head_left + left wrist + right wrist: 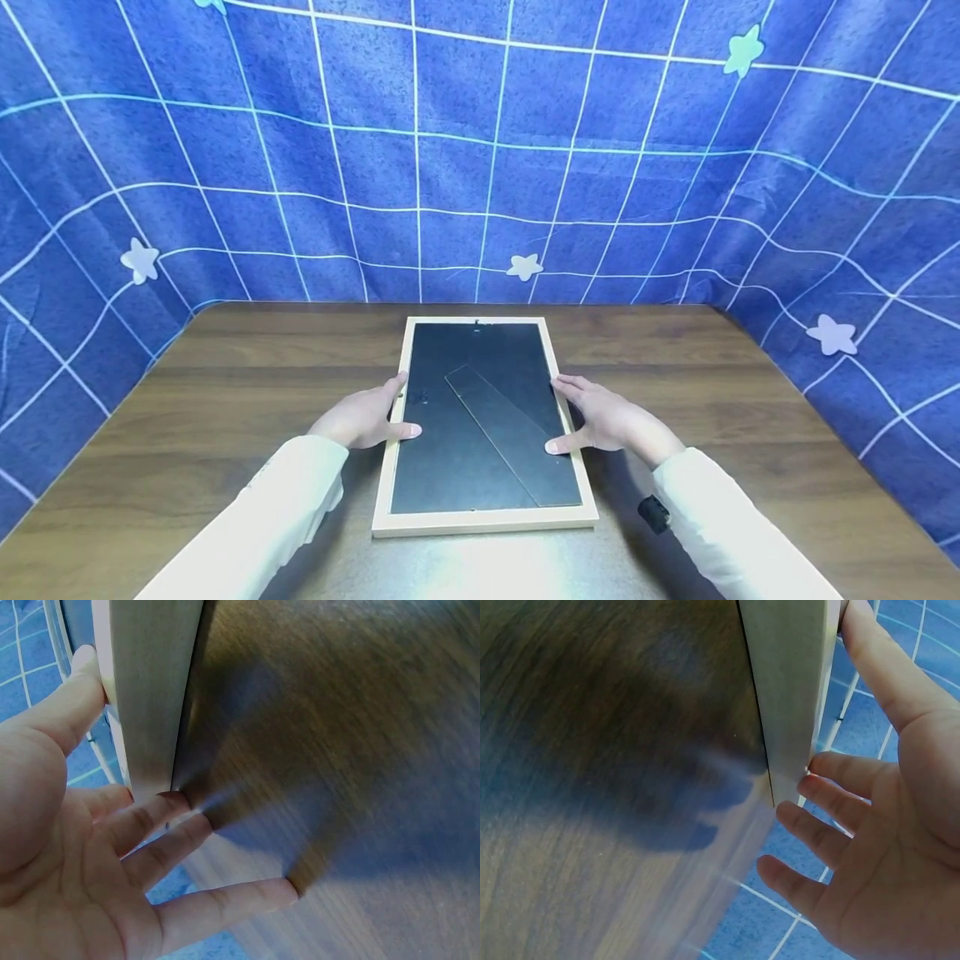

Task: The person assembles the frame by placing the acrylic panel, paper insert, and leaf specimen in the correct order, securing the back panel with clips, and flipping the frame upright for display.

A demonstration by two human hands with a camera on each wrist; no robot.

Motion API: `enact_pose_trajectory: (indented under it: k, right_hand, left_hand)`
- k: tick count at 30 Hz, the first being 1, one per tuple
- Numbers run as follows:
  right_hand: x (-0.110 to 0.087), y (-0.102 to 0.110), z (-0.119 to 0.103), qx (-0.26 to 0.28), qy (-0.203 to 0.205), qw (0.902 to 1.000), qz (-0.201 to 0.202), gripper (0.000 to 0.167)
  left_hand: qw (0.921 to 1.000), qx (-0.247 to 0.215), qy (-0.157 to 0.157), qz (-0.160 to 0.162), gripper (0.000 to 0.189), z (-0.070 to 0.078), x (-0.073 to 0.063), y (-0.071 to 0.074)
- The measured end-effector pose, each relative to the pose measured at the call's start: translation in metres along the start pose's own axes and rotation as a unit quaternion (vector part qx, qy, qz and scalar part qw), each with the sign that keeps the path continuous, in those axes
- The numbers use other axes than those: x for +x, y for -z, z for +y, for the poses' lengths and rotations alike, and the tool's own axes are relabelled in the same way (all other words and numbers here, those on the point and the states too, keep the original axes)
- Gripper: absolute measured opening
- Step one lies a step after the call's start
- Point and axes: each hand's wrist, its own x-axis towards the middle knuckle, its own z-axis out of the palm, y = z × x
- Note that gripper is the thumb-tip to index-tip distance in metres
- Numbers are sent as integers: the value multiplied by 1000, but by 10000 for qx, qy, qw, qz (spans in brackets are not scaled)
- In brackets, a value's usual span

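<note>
A picture frame [486, 523] with a pale wooden border lies back side up on the table. Its dark backing board [435, 483] carries a slanted stand leg [517, 442] lying flat. At the frame's left side is my left hand [365, 417], thumb over the border and onto the backing, the spread, nearly straight fingers [247, 904] low by the frame's outer side and the tabletop. My right hand [607, 417] mirrors it on the right side, thumb on the backing. In the right wrist view its fingers [799, 889] are spread, some close to the side of the border [791, 690].
The brown wood-grain table [262, 358] reaches back to a blue curtain [450, 183] with white grid lines and stars, which also runs along both sides. A small black object [654, 514] is at the right sleeve's cuff. Bright glare falls near the front edge.
</note>
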Motion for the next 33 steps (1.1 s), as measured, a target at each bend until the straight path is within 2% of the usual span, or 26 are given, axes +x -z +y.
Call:
enact_pose_trajectory:
  k: [10,14,18,21,23,27,33]
  right_hand:
    - [5,0,-3,158,-108,9998,-111,104]
    - [3,0,-5,-75,-40,9999,-68,98]
    - [-4,-2,-10,-538,449,9968,396,80]
    - [-12,-5,-20,-610,943,9898,880,65]
    - [-17,-8,-29,-639,1291,9839,1057,59]
    - [-23,-14,-45,-498,1771,9784,941,50]
    - [-30,-18,-57,-389,1827,9799,700,44]
  left_hand:
    - [10000,-42,5,6,93,-5,-1,2]
    - [10000,-19,-38,-2,93,-4,1,4]
    - [9999,-89,-32,-56,92,-1,1,5]
    - [9999,-138,-32,-61,92,1,1,5]
    - [9999,-144,-7,-58,92,0,1,5]
    - [9999,-124,13,-41,92,-1,0,5]
    - [9999,-129,33,-55,92,1,1,5]
